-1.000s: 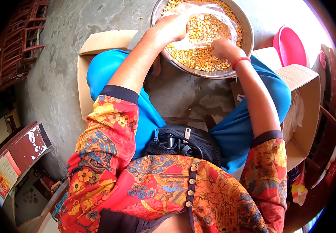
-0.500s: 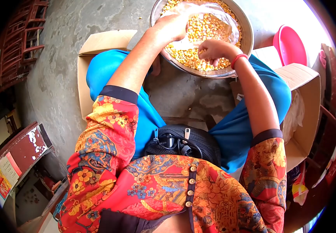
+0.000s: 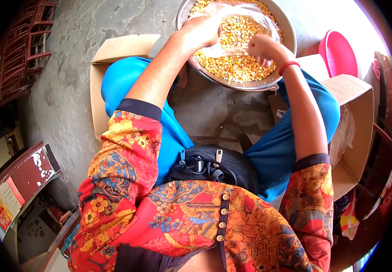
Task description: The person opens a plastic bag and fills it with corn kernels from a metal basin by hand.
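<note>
Holds the edge of a clear, thin plastic bag (image 3: 225, 51) with the left hand (image 3: 203, 31), fingers mostly hidden but apparently closed on the plastic. Rests the bag inside a wide, round, silver-grey metal bowl (image 3: 232, 85), open at the mouth, with loose yellow corn kernels (image 3: 239, 68) both within the bag and around it. Hovers with the right hand (image 3: 268, 47) over the bowl's right part, near the bag's mouth, fingers bent inward and tips pointing down; cannot tell whether fully closed or around any kernels. Wears a thin red bracelet (image 3: 289, 68) on the right wrist. Sits with knees spread in bright blue cloth trousers (image 3: 125, 81), just behind the bowl. Has a brown cardboard box (image 3: 359, 122) beside the right knee, and a round, bright pink plastic basin (image 3: 339, 54) farther out, right of the bowl.
</note>
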Demonstrator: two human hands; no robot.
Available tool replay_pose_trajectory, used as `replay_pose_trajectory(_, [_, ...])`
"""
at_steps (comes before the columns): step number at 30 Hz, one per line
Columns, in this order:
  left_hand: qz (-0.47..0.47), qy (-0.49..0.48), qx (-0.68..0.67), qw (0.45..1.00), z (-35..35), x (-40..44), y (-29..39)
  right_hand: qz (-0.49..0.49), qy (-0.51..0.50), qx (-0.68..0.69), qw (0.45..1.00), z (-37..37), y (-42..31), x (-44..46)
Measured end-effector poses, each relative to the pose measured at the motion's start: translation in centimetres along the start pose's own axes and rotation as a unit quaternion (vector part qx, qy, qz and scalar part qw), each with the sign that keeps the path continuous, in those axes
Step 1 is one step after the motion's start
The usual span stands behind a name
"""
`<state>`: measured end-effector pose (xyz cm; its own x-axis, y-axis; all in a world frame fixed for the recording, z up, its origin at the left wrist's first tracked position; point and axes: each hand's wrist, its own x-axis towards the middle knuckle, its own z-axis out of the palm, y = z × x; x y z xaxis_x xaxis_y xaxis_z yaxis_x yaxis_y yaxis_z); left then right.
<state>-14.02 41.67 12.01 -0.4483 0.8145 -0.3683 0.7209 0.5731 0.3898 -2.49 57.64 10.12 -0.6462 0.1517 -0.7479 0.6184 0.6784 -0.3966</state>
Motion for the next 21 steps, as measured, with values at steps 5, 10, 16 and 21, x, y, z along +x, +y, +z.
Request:
replay_pose_trajectory(5, [-0.005, 0.012, -0.006, 1.0, -0.1, -0.3, 0.2, -0.104, 0.06, -0.209, 0.97, 5.1, 2.3, 2.7])
replay_pose_trajectory(10, [-0.016, 0.013, -0.013, 1.0, 0.1, -0.4, 0.4, -0.194, 0.027, -0.211, 0.958, 7.7, 0.3, 2.1])
replay_pose_trajectory(16, [0.004, -0.015, 0.01, 1.0, 0.3, 0.2, -0.2, -0.111, -0.134, 0.024, 0.984, 6.2, 0.2, 1.6])
replay_pose_trajectory(21, [0.012, 0.002, 0.018, 1.0, 0.3, 0.2, -0.3, -0.11, -0.127, 0.085, 0.982, 2.4, 0.2, 1.4])
